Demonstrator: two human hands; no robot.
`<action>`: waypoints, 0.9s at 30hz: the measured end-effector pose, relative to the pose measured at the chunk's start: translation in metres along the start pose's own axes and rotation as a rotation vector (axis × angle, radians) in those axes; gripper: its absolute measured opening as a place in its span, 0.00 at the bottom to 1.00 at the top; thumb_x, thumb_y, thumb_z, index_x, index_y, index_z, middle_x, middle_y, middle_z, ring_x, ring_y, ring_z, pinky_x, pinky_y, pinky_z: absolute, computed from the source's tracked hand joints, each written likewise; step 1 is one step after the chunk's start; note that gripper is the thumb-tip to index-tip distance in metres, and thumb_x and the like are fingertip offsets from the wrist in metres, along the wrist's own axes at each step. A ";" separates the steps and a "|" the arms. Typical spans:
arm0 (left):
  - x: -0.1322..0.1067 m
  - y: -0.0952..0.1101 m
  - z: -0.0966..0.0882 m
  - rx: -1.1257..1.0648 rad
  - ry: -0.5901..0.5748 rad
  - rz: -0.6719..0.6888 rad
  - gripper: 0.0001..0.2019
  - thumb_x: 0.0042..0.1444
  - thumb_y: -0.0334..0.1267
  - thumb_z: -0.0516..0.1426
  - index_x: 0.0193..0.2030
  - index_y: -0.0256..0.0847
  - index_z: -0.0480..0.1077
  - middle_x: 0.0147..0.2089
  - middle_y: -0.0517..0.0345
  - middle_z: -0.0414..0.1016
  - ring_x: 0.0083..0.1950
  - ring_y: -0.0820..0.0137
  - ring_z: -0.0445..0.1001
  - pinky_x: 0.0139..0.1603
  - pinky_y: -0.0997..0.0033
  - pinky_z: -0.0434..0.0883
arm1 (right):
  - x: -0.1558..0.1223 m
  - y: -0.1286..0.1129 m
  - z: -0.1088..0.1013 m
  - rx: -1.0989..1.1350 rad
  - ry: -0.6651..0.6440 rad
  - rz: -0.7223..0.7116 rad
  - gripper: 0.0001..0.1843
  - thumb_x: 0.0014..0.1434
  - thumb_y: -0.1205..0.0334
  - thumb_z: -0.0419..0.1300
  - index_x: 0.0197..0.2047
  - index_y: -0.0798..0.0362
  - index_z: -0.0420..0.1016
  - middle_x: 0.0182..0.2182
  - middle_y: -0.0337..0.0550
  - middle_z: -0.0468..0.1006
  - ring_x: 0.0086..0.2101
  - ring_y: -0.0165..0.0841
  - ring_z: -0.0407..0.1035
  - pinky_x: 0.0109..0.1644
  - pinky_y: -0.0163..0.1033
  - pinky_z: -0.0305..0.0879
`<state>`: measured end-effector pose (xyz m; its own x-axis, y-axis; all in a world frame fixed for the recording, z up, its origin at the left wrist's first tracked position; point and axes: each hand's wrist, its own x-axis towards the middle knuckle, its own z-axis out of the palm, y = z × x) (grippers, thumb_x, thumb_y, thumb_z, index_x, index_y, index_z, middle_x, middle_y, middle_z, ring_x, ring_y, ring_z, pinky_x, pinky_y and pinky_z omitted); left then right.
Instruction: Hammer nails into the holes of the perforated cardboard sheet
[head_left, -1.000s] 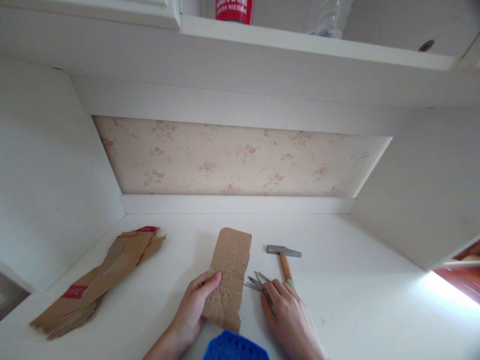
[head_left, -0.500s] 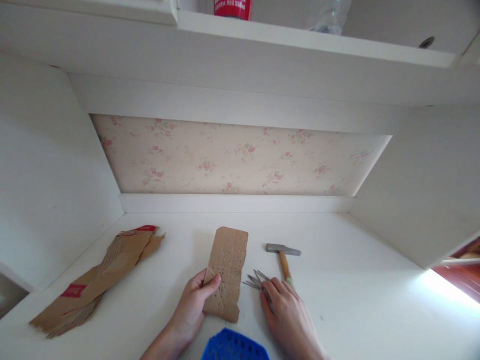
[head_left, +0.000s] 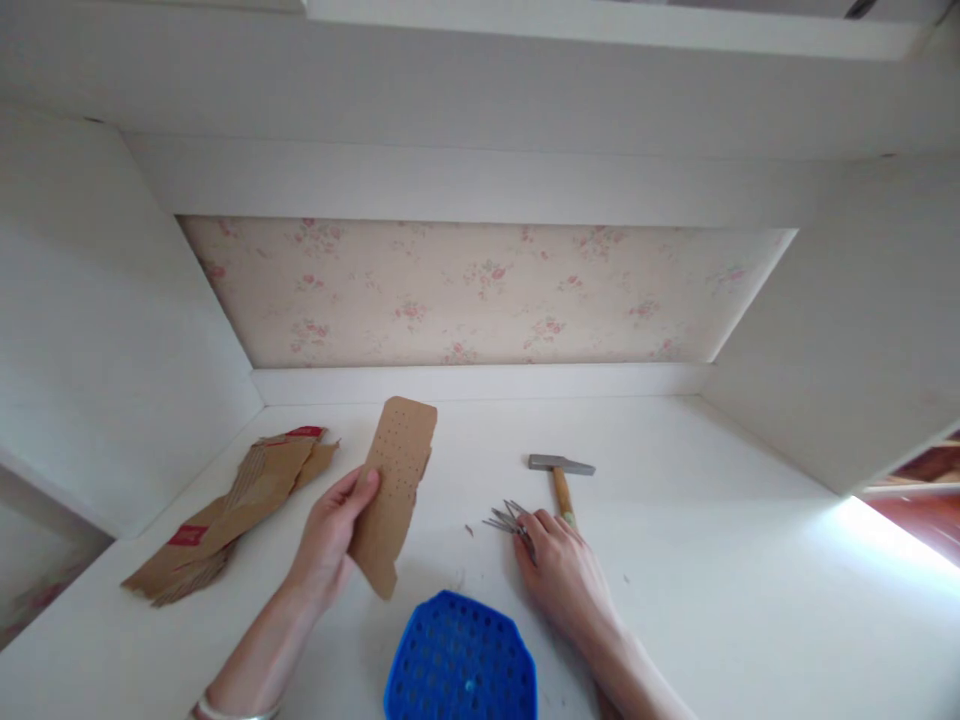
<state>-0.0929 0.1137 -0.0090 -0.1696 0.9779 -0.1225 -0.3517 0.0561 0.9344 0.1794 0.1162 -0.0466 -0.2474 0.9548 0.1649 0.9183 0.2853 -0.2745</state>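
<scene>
My left hand (head_left: 328, 530) pinches the left edge of a brown cardboard piece (head_left: 396, 465), thumb on its face. Rows of small holes dot this piece, and it is raised and tilted. Low on the white surface, my right hand (head_left: 559, 565) has its fingers closed round a bunch of metal nails (head_left: 508, 517); their thin ends fan out to the left. A hammer (head_left: 561, 466) with a grey head and wooden handle lies just beyond that hand, which hides part of the handle. In front of me sits a blue perforated plastic basket (head_left: 450, 655).
Torn cardboard (head_left: 255, 490) with red print lies at the left. Small scraps (head_left: 469, 530) dot the white surface (head_left: 675, 560). White side panels and a low shelf (head_left: 480, 90) enclose the space, with floral wallpaper (head_left: 487, 300) at the back.
My left hand has moved the holed cardboard to the left and tilted it. The view has dipped, so more of the blue basket shows. My right hand stays on the nails.
</scene>
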 end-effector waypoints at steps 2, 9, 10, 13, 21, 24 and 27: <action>-0.006 0.021 -0.009 0.137 -0.045 -0.029 0.22 0.52 0.47 0.67 0.52 0.41 0.77 0.36 0.55 0.84 0.33 0.63 0.81 0.30 0.74 0.73 | -0.001 0.000 -0.001 -0.001 0.009 -0.004 0.13 0.66 0.62 0.49 0.43 0.49 0.75 0.39 0.44 0.80 0.42 0.42 0.74 0.45 0.45 0.67; -0.030 0.083 0.010 0.850 -0.792 -0.126 0.10 0.52 0.44 0.65 0.39 0.44 0.83 0.36 0.55 0.83 0.39 0.56 0.79 0.34 0.71 0.70 | -0.003 0.002 -0.002 0.005 0.020 -0.016 0.12 0.66 0.62 0.49 0.43 0.49 0.75 0.38 0.43 0.80 0.41 0.41 0.74 0.44 0.44 0.66; -0.031 0.085 0.016 0.908 -0.864 -0.093 0.10 0.52 0.44 0.65 0.39 0.45 0.83 0.35 0.56 0.83 0.38 0.57 0.79 0.33 0.73 0.69 | -0.003 0.002 -0.002 0.005 0.020 -0.018 0.12 0.66 0.62 0.49 0.43 0.49 0.75 0.38 0.43 0.80 0.41 0.41 0.74 0.44 0.44 0.66; -0.027 0.078 0.033 1.081 -0.970 0.018 0.12 0.52 0.46 0.66 0.43 0.50 0.82 0.34 0.59 0.82 0.35 0.62 0.77 0.32 0.75 0.65 | -0.003 0.002 -0.002 0.000 0.024 -0.022 0.12 0.66 0.63 0.49 0.42 0.49 0.75 0.38 0.43 0.80 0.41 0.41 0.74 0.44 0.44 0.66; -0.027 0.051 0.034 1.184 -0.806 0.245 0.17 0.46 0.45 0.68 0.45 0.52 0.81 0.42 0.57 0.78 0.41 0.62 0.76 0.42 0.71 0.69 | -0.004 0.003 -0.003 -0.012 0.037 -0.027 0.12 0.64 0.64 0.51 0.43 0.50 0.75 0.39 0.44 0.81 0.41 0.42 0.75 0.44 0.44 0.66; -0.038 0.056 0.031 1.154 -0.759 0.252 0.18 0.50 0.45 0.66 0.50 0.53 0.79 0.53 0.53 0.76 0.53 0.56 0.74 0.55 0.63 0.67 | -0.004 0.004 -0.002 -0.011 0.040 -0.031 0.12 0.64 0.64 0.51 0.44 0.50 0.75 0.39 0.44 0.81 0.42 0.42 0.75 0.44 0.45 0.67; -0.059 0.061 0.036 1.173 -0.734 0.241 0.28 0.47 0.47 0.68 0.57 0.58 0.73 0.65 0.52 0.68 0.65 0.47 0.63 0.65 0.51 0.57 | -0.004 0.004 -0.002 -0.014 0.038 -0.034 0.12 0.65 0.64 0.51 0.44 0.49 0.76 0.39 0.44 0.81 0.42 0.42 0.75 0.44 0.44 0.66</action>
<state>-0.0712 0.0672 0.0672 0.5261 0.8482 -0.0612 0.6418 -0.3488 0.6830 0.1844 0.1134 -0.0466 -0.2670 0.9406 0.2097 0.9138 0.3162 -0.2548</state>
